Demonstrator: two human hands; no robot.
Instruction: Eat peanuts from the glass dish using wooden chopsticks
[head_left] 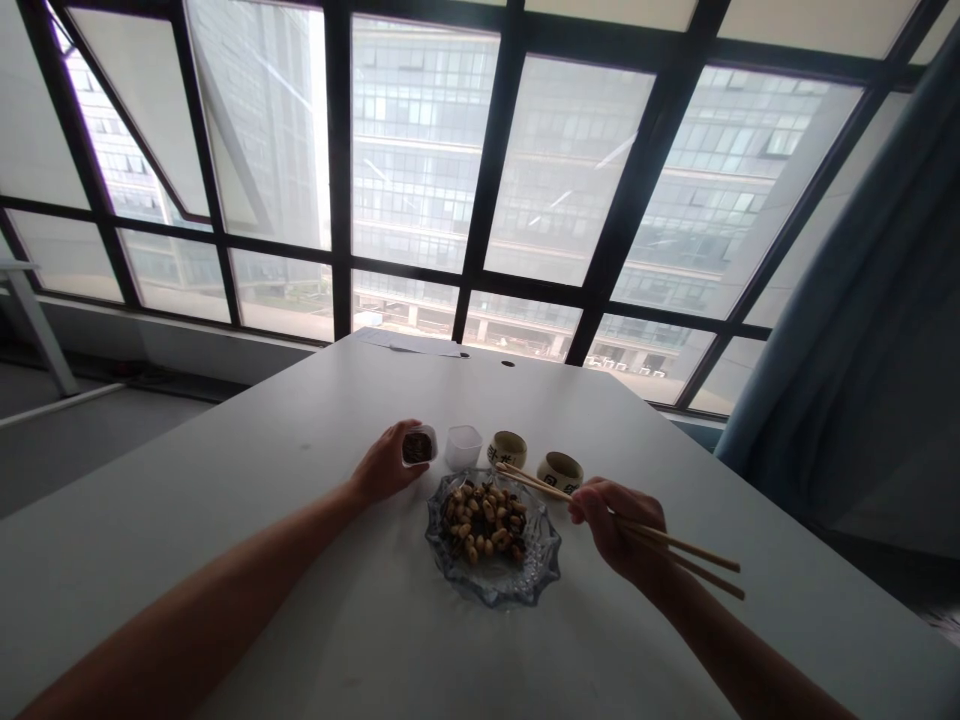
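Left hand (386,465): half curled, with a small cup (433,441) gripped by its side between thumb and fingers.
Held cup: filled with dark bits (418,448); its mouth is turned toward the camera.
Right hand (626,520): closed around a pair of chopsticks (536,483), by which the front of the left pot is crossed in view; whether it is touched cannot be told.
Glass bowl (546,565): set on the table (360,610) between the two forearms, with pale nuts (484,515) and darker pieces heaped in it.
White cup (461,460): stood just behind the bowl, between the held cup and the left pot.
Pots: the left pot (494,455) and the right pot (547,476) are both marked with dark characters.
Window (416,150): framed in black beyond the table.
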